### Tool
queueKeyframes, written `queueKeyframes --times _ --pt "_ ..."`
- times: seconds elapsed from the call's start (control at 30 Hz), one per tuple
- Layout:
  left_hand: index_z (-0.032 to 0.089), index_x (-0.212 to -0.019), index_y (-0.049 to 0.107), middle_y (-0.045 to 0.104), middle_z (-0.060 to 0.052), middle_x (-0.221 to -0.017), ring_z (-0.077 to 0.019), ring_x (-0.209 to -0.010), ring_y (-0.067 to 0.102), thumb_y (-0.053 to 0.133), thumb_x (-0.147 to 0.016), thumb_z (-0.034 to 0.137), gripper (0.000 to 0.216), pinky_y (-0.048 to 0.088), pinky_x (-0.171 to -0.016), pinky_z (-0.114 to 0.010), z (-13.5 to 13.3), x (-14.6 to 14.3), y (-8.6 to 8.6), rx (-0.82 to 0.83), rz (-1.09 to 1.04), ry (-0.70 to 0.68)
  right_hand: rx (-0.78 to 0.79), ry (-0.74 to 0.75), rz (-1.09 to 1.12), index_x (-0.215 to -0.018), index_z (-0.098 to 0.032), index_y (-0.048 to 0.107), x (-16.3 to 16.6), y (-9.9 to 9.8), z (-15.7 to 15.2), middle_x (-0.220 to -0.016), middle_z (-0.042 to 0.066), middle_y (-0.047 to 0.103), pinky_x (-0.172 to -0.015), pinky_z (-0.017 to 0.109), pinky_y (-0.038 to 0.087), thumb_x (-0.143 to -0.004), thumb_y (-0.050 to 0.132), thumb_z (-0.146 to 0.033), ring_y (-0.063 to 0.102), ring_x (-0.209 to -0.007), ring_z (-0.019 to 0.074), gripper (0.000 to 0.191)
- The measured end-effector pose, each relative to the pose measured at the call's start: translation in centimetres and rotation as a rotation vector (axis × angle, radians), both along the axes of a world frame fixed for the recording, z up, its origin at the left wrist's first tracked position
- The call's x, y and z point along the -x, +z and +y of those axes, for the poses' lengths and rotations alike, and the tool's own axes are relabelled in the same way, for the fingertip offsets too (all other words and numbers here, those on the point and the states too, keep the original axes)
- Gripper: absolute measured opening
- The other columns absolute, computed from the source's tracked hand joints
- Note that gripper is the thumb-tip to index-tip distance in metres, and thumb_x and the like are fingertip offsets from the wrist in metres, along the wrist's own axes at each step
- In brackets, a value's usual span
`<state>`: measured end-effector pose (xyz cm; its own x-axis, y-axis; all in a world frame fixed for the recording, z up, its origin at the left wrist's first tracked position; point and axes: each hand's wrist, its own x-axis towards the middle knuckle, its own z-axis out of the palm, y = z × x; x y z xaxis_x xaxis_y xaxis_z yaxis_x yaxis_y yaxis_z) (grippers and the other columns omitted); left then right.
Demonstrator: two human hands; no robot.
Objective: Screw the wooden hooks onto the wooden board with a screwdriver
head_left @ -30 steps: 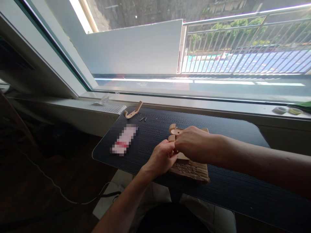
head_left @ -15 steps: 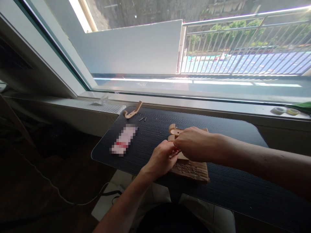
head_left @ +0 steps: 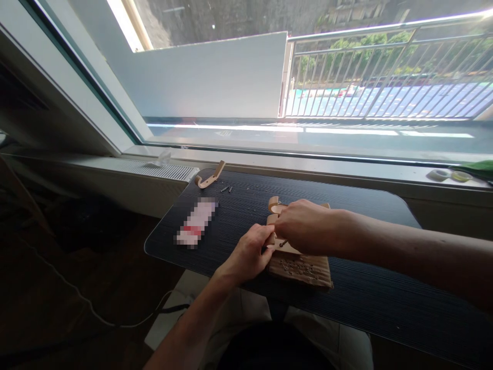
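On the dark table my left hand (head_left: 252,252) is closed round the curled end of a pale wooden hook (head_left: 288,248), thumb and fingers pinching it. A small dark screw (head_left: 284,243) stands out of that hook just below my right hand (head_left: 298,226). This hand is a fist over the wood, and whatever it grips is hidden under the fingers. Behind both hands a second wooden hook (head_left: 273,204) shows its curled tip. In front lies a piece of corrugated cardboard (head_left: 300,271) with several small dark marks or bits on it.
Another wooden hook (head_left: 210,180) lies at the table's back left corner, with small screws (head_left: 227,189) beside it. A blurred-out pinkish packet (head_left: 198,221) lies at the left. Tape rolls (head_left: 441,175) sit on the window sill. A radiator (head_left: 157,168) borders the table.
My left hand has shifted slightly left and down, baring the wooden hook and the screw in it. My right fist stays over the wood almost unmoved.
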<state>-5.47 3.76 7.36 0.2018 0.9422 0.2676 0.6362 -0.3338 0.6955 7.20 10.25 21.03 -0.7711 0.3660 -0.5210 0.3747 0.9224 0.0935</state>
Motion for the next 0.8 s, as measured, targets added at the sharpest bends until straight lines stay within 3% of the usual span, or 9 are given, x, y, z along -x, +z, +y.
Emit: queueKeyframes --times 0.23,0.57,0.8 --pt "0.019 -0.079 0.049 0.053 0.002 -0.076 -0.0121 -0.072 0.051 0.054 -0.074 0.009 0.012 0.041 -0.066 -0.022 0.2 0.2 0.1 0.019 -0.006 -0.013 -0.009 0.023 0.041 -0.082 -0.013 0.069 -0.4 -0.9 0.2 -0.081 0.009 0.068 -0.057 0.028 0.038 -0.072 0.057 -0.006 0.064 -0.076 0.0232 0.017" --pt "0.018 -0.084 0.055 0.054 0.003 -0.075 -0.0109 -0.071 0.05 0.056 -0.075 0.015 0.01 0.041 -0.066 -0.02 0.6 0.4 1.3 0.129 -0.112 -0.054 -0.03 0.009 0.063 -0.079 -0.017 0.068 -0.7 -0.4 0.3 -0.077 0.006 0.067 -0.051 0.026 0.032 -0.073 0.054 -0.009 0.06 -0.067 0.0183 0.017" --pt "0.017 -0.077 0.052 0.049 0.004 -0.07 -0.0095 -0.066 0.046 0.056 -0.074 0.015 0.005 0.039 -0.063 -0.019 0.6 -0.5 1.9 0.127 -0.13 -0.047 -0.063 -0.007 0.13 -0.077 -0.018 0.068 -1.3 0.4 0.4 -0.08 0.007 0.067 -0.05 0.027 0.028 -0.075 0.052 -0.013 0.059 -0.067 0.0174 0.018"
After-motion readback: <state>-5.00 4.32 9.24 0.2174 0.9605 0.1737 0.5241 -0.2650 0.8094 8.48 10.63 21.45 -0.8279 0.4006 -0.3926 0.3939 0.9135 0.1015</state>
